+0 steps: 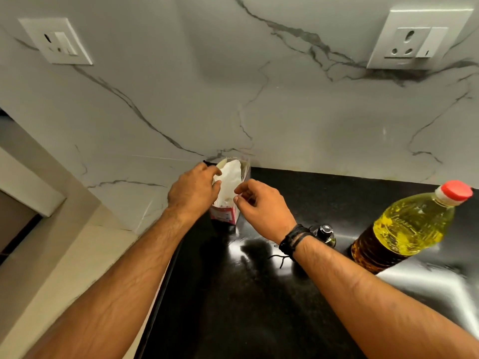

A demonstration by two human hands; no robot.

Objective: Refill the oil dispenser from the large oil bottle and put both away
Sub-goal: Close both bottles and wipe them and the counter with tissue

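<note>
Both hands, left hand (pixel 193 189) and right hand (pixel 261 206), pinch a white tissue (pixel 229 177) mid-frame; large oil bottle (pixel 404 226) stands right.

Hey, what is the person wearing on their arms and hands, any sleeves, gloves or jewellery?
Both forearms are bare, with no sleeves in view and no gloves. The right wrist carries a stack of black bands, with thin black cord ends hanging loose below. The left hand and right hand show no rings that I can make out.

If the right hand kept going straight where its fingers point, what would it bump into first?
Most likely the white tissue sticking up from the tissue box. The right hand points left toward it, fingertips close beside it, opposite the left hand. Depth is hard to judge.
</note>
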